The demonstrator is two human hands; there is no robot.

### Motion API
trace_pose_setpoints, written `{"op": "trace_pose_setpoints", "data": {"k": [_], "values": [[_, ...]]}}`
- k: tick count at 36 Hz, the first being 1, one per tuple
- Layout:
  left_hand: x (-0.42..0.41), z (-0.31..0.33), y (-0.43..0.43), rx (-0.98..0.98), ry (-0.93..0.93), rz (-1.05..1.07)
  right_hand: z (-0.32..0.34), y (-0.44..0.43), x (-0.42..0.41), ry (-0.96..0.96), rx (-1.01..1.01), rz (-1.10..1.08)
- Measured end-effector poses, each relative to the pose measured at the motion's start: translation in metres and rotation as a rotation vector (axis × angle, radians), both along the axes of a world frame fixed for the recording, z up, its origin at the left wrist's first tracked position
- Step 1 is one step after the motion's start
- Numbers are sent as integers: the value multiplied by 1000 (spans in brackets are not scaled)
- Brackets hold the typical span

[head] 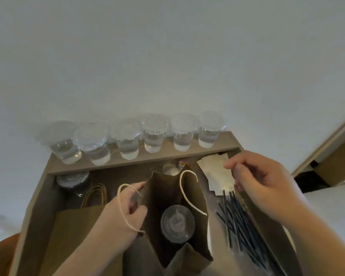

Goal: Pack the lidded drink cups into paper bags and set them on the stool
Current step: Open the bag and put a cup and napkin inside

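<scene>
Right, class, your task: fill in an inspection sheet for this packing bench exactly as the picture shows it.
Surface: brown desk with a raised back shelf.
Job's things: six shelf cups, lidded, clear liquid inside, in a row; open paper bag standing upright with a bagged cup inside, lid on; flat bags stacked at left.
Clutter: dark straws, white packets, a spare cup at rear left.
Hands: left hand grips the paper bag's left rim; right hand is above the packets, grip unclear.
Cables: nothing seen.
Surroundings: pale wall; brown box at right.
</scene>
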State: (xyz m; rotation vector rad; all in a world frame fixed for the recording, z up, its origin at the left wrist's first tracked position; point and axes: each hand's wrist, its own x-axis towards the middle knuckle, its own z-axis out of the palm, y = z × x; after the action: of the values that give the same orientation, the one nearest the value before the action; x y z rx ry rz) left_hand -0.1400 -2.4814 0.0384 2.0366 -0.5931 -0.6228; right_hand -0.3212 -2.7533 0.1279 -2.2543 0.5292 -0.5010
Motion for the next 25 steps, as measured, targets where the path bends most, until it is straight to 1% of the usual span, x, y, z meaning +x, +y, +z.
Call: {"op": "trace_pose_setpoints", "data": {"k": [1, 2, 4, 5, 6, 8, 10, 15, 18, 22, 25], "values": [[-3, -1, -2, -11, -24, -6, -28, -12, 4, 120, 21, -91], [-7, -2, -3, -19, -47, -18, -59, -22, 7, 291, 18, -143], [-14, -3, -7, -31, -58, -40, -121, -31, 7, 617, 34, -191], [-17, -2, -9, -43, -53, -46, -150, -34, 5, 706, 70, -216], [-19, -2, -10, -47, -56, -56, -174, -35, 1, 752, 109, -245], [-21, -3, -11, -35, -86, -61, -207, -35, -6, 799, 141, -319], [-21, -3, -11, -33, -112, -51, -227, -34, -12, 831, 126, -368], [-26, 1, -14, -9, -117, -40, -251, -32, -15, 859, 79, -362], [-27, -1, -14, 3, -152, -28, -254, -34, -15, 880, 78, -341], [-29, 0, -13, -10, -148, -25, -248, -32, -16, 905, 130, -322], [-29, -1, -14, -27, -144, -8, -228, -30, -20, 867, 137, -303]]}}
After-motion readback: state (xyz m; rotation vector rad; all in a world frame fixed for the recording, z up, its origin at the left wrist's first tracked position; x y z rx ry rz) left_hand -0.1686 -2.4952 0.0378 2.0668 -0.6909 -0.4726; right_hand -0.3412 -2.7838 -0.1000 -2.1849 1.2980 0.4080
